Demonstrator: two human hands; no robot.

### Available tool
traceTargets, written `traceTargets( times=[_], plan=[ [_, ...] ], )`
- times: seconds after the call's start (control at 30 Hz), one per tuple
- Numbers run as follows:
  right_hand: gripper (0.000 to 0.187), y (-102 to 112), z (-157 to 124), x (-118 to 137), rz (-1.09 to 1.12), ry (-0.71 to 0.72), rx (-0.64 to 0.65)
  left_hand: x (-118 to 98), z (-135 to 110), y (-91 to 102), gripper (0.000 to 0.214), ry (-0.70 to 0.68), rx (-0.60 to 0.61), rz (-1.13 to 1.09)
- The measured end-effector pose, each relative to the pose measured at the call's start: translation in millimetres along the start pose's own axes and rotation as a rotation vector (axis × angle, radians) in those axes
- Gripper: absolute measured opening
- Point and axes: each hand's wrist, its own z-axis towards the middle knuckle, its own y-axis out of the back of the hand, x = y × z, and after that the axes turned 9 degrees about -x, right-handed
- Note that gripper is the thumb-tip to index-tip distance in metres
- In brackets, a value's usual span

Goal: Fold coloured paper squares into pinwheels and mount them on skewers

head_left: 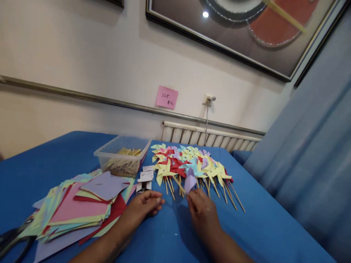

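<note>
Lower centre: right hand (202, 213) is pinching the purple pinwheel (190, 181) at its base. It is light, flimsy and crease-prone, so the stick is likely the safer hold. Left hand (145, 205) is lying loosely curled, holding nothing visible.

It looks like a domestic room used for paper craft. A framed picture (246, 36), radiator (208, 137) and blue curtain (309, 146) surround a blue-covered table (260, 233) piled with pinwheels (192, 162).

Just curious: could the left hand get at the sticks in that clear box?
Probably yes. The left hand rests on the table just short of the clear box, which has no lid; only some small flat white packets lie between them.
</note>
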Motion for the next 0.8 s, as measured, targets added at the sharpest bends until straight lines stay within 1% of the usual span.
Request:
traceTargets(
  times=[0.03,0.07,0.1,0.17,0.2,0.27,0.33,0.4,0.43,0.5,0.57,0.67,0.73,0.8],
  plan=[
    [0.024,-6,-1,13,0.042,0.036,0.047,-1,-3,0.4,0.027,0.021,0.010,-0.098],
    [0.023,-12,-1,25,0.087,0.059,0.091,-2,-6,1.1,0.027,0.052,0.052,-0.218],
    [0.023,-17,-1,36,0.130,0.081,0.125,-3,-9,2.2,0.024,0.110,0.089,-0.327],
    [0.021,-26,1,56,0.241,0.127,0.173,-6,-13,5.2,0.018,0.192,0.150,-0.501],
    [0.021,-30,3,64,0.311,0.139,0.180,-8,-15,7.0,0.018,0.221,0.183,-0.561],
    [0.019,-36,8,78,0.447,0.119,0.171,-13,-17,10.8,0.021,0.244,0.219,-0.661],
    [0.019,-42,14,86,0.555,0.041,0.141,-17,-17,14.2,0.025,0.289,0.245,-0.724],
    [0.020,-47,17,88,0.632,-0.060,0.117,-18,-15,16.6,0.025,0.313,0.262,-0.759],
    [0.021,-49,18,87,0.659,-0.107,0.112,-18,-14,17.3,0.021,0.284,0.249,-0.775],
    [0.024,-52,18,82,0.688,-0.178,0.112,-14,-10,17.3,0.012,0.212,0.190,-0.785],
    [0.026,-53,16,75,0.690,-0.218,0.121,-11,-8,15.8,0.008,0.176,0.125,-0.762],
    [0.024,-52,12,68,0.681,-0.217,0.159,-10,-9,13.1,0.005,0.170,0.071,-0.718],
    [0.019,-50,11,66,0.684,-0.172,0.191,-11,-9,12.6,0.003,0.140,0.057,-0.701],
    [0.016,-46,10,66,0.681,-0.116,0.228,-11,-9,13.6,0.007,0.101,0.044,-0.679]
  ],
)
